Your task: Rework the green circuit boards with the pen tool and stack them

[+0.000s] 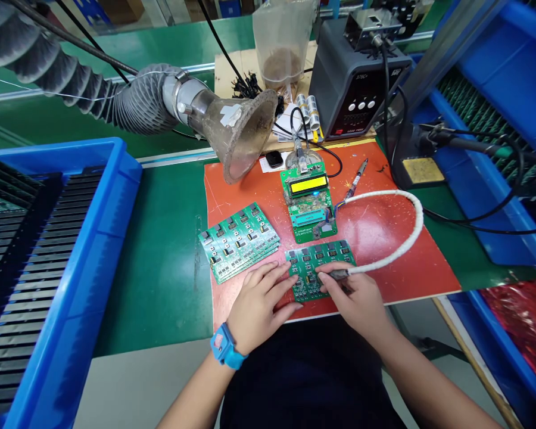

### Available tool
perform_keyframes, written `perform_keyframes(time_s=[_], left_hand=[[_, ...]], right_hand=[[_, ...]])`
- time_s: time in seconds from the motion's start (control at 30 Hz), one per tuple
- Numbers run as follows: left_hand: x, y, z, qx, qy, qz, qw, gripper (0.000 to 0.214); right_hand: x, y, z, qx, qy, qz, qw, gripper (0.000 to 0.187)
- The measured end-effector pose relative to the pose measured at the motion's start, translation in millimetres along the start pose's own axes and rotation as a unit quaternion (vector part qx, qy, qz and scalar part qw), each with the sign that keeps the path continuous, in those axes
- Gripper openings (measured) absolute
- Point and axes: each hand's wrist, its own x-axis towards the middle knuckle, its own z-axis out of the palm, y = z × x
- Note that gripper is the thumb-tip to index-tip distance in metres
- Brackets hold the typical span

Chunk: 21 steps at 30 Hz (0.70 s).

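A green circuit board panel (312, 292) with small digit displays lies flat on the orange mat (397, 238) before me. My left hand (265, 298) rests with outstretched fingers at its left edge. In my right hand (355, 295) is a dark-tipped probe (338, 274), pinched and held over the panel; its tip is partly hidden by my fingers. A white-sleeved cable (415, 217) loops from the probe to a programmer board (310, 208) with a lit yellow screen. Left of the panel sits a stack of similar circuit boards (239, 241).
A fume extractor funnel (250, 137) hangs over the mat's back left. Blue crates (116, 173) with racked boards flank the bench. At the back stand a soldering station (357, 83) and a clear plastic container (283, 42). A pen (357, 177) lies right of the programmer board.
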Motion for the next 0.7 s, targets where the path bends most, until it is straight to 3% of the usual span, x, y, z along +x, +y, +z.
perform_keyframes(time_s=[0.7], left_hand=[[0.7, 0.2, -1.0, 0.001, 0.007, 0.005, 1.000, 0.045]], right_hand=[[-0.3, 0.4, -0.6, 0.000, 0.000, 0.002, 1.000, 0.014]])
